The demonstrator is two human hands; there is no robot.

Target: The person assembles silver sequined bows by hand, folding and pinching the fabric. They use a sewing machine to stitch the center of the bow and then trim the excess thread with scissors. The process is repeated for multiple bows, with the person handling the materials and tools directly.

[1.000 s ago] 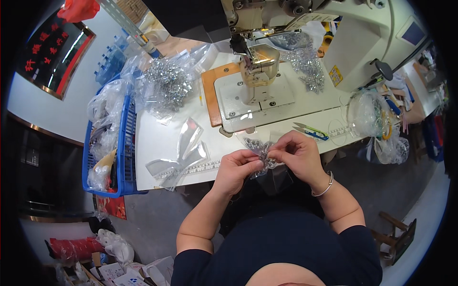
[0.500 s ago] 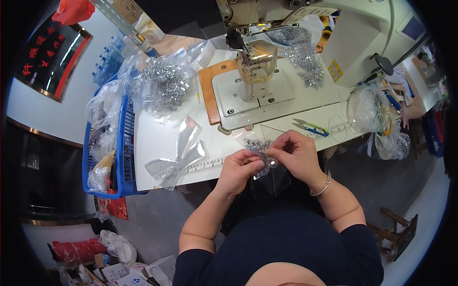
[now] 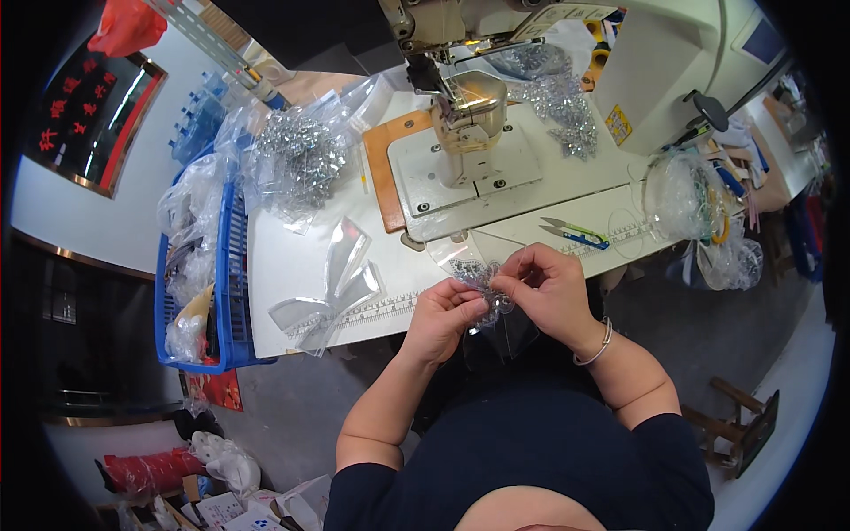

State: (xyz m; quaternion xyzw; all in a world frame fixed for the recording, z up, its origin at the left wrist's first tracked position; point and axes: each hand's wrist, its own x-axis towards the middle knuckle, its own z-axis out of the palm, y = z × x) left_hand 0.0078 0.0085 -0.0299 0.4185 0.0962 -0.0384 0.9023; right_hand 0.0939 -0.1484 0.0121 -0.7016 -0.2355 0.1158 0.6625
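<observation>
A glittering silver ornament [image 3: 470,272], studded like rhinestones, is pinched between my two hands at the table's front edge. My left hand [image 3: 447,319] grips its left side with thumb and fingers. From the right, my right hand [image 3: 547,288] closes thumb and forefinger on its upper part. Clear plastic sheet extends from the ornament, above toward the sewing machine and below over my lap. How the plastic joins the ornament is hidden by my fingers. Left of my hands, a bow-like shape of clear plastic pieces [image 3: 356,288] lies across the ruler strip [image 3: 390,307].
The sewing machine [image 3: 474,115] stands just beyond my hands. Blue-and-green thread snips [image 3: 580,234] lie at right, near a bag of clear material [image 3: 682,203]. Silver ornaments [image 3: 297,159] are heaped at left, with others [image 3: 567,115] behind the machine. A blue basket [image 3: 235,292] borders the table's left side.
The whole view has shifted slightly. Both hands keep their pinch on the ornament, which is turned a little, and the plastic below it has moved slightly.
</observation>
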